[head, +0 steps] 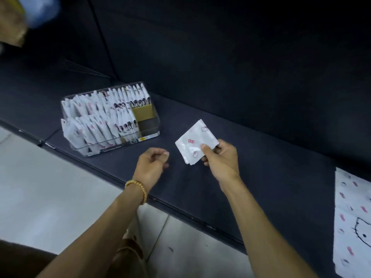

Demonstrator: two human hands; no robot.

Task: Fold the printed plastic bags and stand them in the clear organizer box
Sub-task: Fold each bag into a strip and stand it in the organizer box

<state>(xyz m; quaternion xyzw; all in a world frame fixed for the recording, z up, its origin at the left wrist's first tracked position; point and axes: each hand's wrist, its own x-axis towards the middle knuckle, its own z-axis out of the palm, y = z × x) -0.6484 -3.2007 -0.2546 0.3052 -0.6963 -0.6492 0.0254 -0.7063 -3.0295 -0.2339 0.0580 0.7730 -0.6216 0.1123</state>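
Note:
My right hand (217,159) pinches a folded white plastic bag (193,142) printed with pink bows and cat faces, thumb on top, above the dark surface. My left hand (151,164) hovers just left of the bag with loosely curled fingers and holds nothing; a beaded bracelet sits on its wrist. The clear organizer box (149,125) stands to the left, packed with several folded printed bags (96,117) upright in two rows. A yellow card divider shows at the box's right end.
An unfolded printed bag (353,221) lies flat at the right edge of the dark cushioned surface (261,157). The surface's front edge runs diagonally, with a pale tiled floor (50,197) below. A dark upholstered back rises behind.

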